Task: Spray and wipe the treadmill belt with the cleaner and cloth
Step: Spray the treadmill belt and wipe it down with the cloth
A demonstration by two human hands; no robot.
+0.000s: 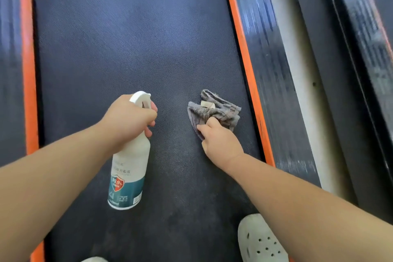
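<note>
**Status: bottle and cloth both in hand over the belt**

1. Left hand (130, 117): from my remote view it is closed round the neck of the spray bottle (129, 168), fingers curled just under the white spray head. The bottle sits left of centre, with its base towards the bottom of the frame and its nozzle towards the top.
2. Right hand (221, 143): it pinches the near edge of the cloth (217, 110), which is grey and bunched, right of centre. I cannot tell whether the cloth rests on the belt or hangs just above it.
3. Belt (127, 38): dark and textured, it fills the middle of the frame between two orange strips (27, 70).
4. Shoe (261, 240): a pale perforated shoe stands on the belt at the lower right.
</note>
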